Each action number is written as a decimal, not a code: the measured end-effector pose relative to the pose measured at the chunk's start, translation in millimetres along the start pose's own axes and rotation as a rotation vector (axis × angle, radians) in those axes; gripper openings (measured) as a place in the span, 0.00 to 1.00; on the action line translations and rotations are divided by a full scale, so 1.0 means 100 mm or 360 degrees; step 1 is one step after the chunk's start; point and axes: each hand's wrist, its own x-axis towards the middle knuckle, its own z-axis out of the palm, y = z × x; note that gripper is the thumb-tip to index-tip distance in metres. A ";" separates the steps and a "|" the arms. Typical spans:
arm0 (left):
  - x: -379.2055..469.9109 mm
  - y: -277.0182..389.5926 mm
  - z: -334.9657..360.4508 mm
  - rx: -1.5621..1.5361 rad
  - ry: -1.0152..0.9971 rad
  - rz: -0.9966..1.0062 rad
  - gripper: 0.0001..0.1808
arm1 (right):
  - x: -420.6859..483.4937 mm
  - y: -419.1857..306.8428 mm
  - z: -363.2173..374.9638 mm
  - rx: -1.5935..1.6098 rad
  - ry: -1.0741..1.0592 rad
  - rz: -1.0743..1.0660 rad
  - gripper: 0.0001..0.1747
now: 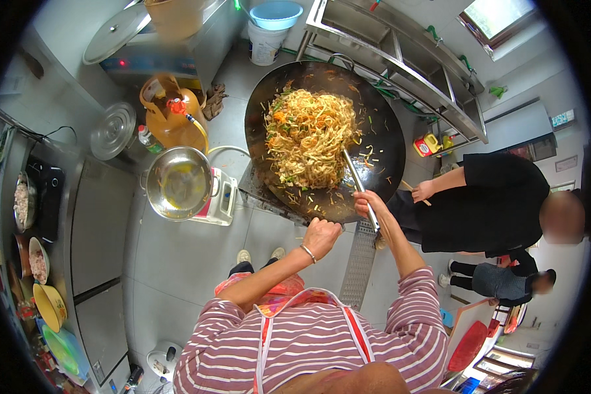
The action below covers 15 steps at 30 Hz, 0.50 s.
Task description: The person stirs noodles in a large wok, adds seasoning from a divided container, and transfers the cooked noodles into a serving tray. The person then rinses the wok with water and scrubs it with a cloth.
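A large black wok [389, 128] holds a heap of noodles [308, 143] mixed with shredded carrot and green vegetable pieces. My right hand [369, 204] grips the metal handle of a long cooking utensil [358, 180]; its far end is hidden in the noodles at the heap's right side. Closed at the near rim of the wok is my left hand [323, 237], with a bracelet on the wrist. It seems to grip a handle there, mostly covered by the fingers. Loose noodle and vegetable bits lie on the wok's bare surface.
To the left, a steel basin [180, 183] rests on a white stool [224, 197] near an orange gas cylinder [175, 115]. A steel sink [399, 64] stands beyond the wok. At the right, a person in black [487, 202] holds chopsticks near the wok; another person [497, 283] stands farther off.
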 end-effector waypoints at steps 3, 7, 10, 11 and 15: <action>-0.01 -0.01 0.02 -0.0008 0.0005 0.0017 0.08 | 0.18 -0.19 -0.11 -0.0092 0.0141 -0.0030 0.06; 0.01 -0.03 0.08 -0.0019 0.0005 0.0029 0.08 | 0.19 -0.53 -0.11 -0.0505 0.0129 -0.0159 0.03; 0.05 -0.04 0.14 0.0000 -0.0023 0.0039 0.08 | -0.06 -0.74 -0.06 -0.1054 0.0258 -0.0255 0.06; 0.06 -0.04 0.17 -0.0006 -0.0006 0.0039 0.08 | -0.16 -0.79 -0.05 -0.1235 0.0270 -0.0270 0.07; 0.09 -0.05 0.21 -0.0026 -0.0042 0.0019 0.08 | -0.59 -0.88 -0.06 -0.2106 0.0568 -0.0416 0.08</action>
